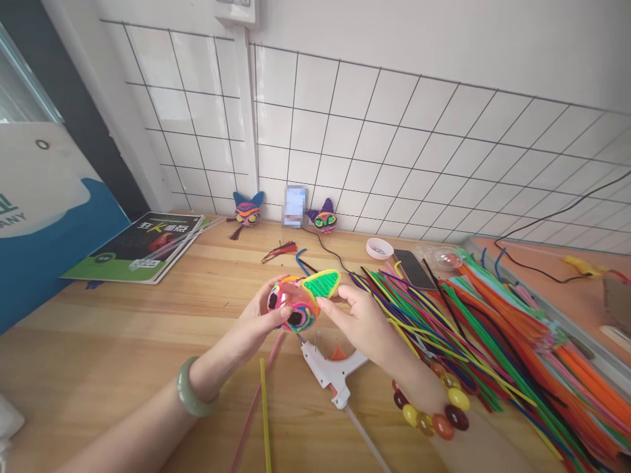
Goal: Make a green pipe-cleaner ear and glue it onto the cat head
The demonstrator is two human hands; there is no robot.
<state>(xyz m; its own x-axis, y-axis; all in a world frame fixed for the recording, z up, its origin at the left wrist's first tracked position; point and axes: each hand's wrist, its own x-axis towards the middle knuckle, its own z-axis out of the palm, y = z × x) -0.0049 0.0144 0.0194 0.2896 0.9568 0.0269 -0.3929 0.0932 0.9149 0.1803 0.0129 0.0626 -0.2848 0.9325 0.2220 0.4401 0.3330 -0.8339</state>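
Note:
Above the table, my left hand (263, 314) grips a colourful pipe-cleaner mask (300, 307) by its left side, thumb across its front near the dark eyes. Its face is pink, blue and multicoloured. My right hand (352, 312) pinches a green ear piece with a yellow border (323, 284) at the mask's upper right; whether the ear is fastened there I cannot tell. Just below the hands, a white glue gun (332, 371) lies on the wooden table (207, 328). A yellow pipe cleaner (265, 407) lies to its left, beside a pink one.
Many coloured pipe cleaners (493, 341) spread over the right side. Along the wall stand two finished masks (247, 210) and a lit phone (294, 206). A small white bowl (379, 248), a dark phone (414, 269) and a magazine (142, 246) lie farther back.

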